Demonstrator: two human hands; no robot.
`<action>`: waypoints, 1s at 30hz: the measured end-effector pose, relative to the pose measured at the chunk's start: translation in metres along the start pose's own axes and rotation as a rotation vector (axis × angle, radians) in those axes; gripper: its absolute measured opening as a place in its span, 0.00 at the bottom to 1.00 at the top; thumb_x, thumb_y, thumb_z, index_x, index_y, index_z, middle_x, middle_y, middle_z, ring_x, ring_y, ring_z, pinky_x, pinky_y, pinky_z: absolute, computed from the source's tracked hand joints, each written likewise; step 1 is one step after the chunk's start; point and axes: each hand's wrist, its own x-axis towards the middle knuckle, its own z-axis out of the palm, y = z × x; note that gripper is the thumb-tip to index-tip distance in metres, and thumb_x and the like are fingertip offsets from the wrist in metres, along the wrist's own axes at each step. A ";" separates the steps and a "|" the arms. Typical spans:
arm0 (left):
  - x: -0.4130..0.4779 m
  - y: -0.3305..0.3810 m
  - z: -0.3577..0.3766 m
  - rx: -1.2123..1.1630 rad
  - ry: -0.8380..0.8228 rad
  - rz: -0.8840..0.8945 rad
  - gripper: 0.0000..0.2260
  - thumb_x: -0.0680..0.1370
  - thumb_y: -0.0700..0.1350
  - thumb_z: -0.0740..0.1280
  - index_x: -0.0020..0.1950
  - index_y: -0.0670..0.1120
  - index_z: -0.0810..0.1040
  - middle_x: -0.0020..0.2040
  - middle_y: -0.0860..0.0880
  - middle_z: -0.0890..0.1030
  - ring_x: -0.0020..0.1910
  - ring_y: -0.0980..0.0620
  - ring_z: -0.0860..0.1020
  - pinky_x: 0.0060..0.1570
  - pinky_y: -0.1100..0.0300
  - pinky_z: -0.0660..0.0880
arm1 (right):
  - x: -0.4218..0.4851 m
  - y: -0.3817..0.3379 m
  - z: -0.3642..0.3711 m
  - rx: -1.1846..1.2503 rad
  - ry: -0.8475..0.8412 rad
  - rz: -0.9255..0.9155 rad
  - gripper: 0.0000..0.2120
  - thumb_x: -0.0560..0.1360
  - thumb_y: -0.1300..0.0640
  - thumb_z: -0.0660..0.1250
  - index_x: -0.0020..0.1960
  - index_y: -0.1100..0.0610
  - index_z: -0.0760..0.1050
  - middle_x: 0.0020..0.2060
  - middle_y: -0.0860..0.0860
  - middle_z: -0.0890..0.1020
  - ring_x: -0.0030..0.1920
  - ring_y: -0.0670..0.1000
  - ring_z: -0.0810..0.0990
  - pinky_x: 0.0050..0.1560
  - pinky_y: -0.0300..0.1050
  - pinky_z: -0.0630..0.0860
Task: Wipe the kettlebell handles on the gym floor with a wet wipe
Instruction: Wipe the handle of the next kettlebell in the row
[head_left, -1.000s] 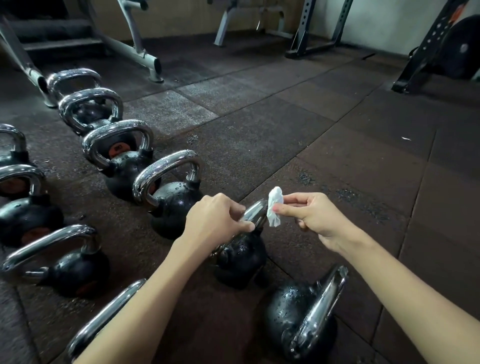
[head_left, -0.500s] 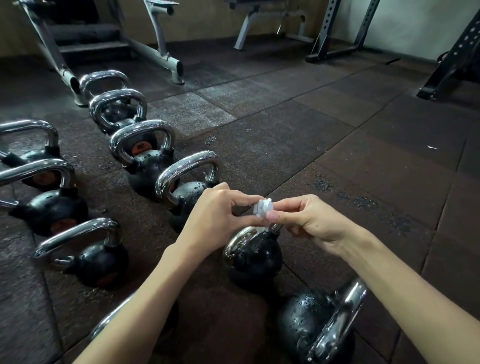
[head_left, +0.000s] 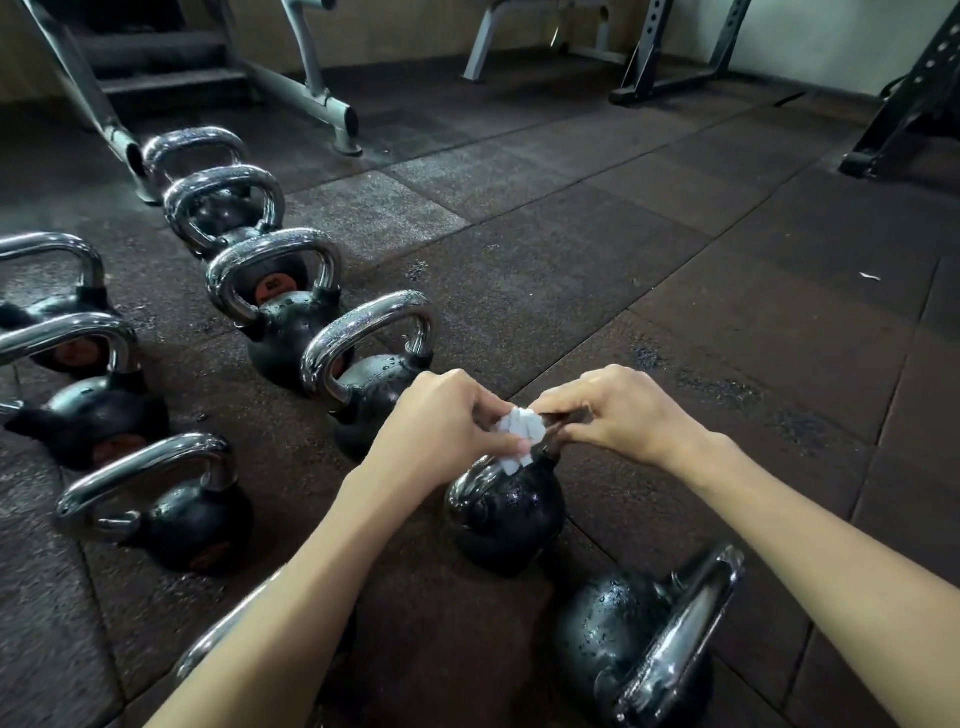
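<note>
A small white wet wipe (head_left: 519, 434), bunched up, is pinched between my left hand (head_left: 447, 428) and my right hand (head_left: 618, 415). Both hands hover just above the chrome handle (head_left: 470, 486) of a small black kettlebell (head_left: 511, 519) standing in the middle of the row; most of that handle is hidden under my fingers. Several more black kettlebells with chrome handles run in a diagonal row behind it, the nearest (head_left: 371, 358) just left of my left hand. Another kettlebell (head_left: 644, 639) lies tipped at the lower right.
A second column of kettlebells (head_left: 156, 499) stands at the left. Grey machine legs (head_left: 311, 98) and a bench frame (head_left: 540, 47) are at the back, a black rack base (head_left: 904, 114) at the right. The floor (head_left: 675, 270) is dark rubber tile, wet in spots.
The wipe, held open in my right hand before, is now bunched between both hands. My left hand let go of the kettlebell handle and took the wipe. The view has shifted left.
</note>
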 end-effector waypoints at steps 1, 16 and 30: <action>0.007 0.006 0.003 0.032 -0.006 -0.023 0.10 0.68 0.60 0.81 0.47 0.63 0.88 0.30 0.52 0.81 0.30 0.59 0.73 0.34 0.61 0.72 | -0.001 0.004 0.001 0.000 0.004 0.002 0.16 0.73 0.47 0.76 0.59 0.34 0.81 0.49 0.35 0.85 0.43 0.38 0.75 0.42 0.38 0.71; 0.027 0.032 0.026 0.167 -0.007 -0.007 0.09 0.69 0.59 0.80 0.47 0.60 0.89 0.33 0.51 0.82 0.34 0.55 0.76 0.35 0.60 0.69 | -0.009 0.034 0.005 0.159 0.046 0.075 0.13 0.73 0.42 0.74 0.56 0.31 0.81 0.46 0.33 0.85 0.42 0.41 0.82 0.45 0.41 0.76; -0.028 -0.009 0.038 -0.277 0.265 -0.040 0.16 0.68 0.53 0.83 0.55 0.57 0.88 0.43 0.64 0.85 0.31 0.70 0.72 0.34 0.74 0.65 | -0.005 0.066 0.011 0.161 0.117 0.121 0.28 0.70 0.50 0.80 0.59 0.24 0.73 0.47 0.37 0.87 0.44 0.41 0.85 0.51 0.48 0.80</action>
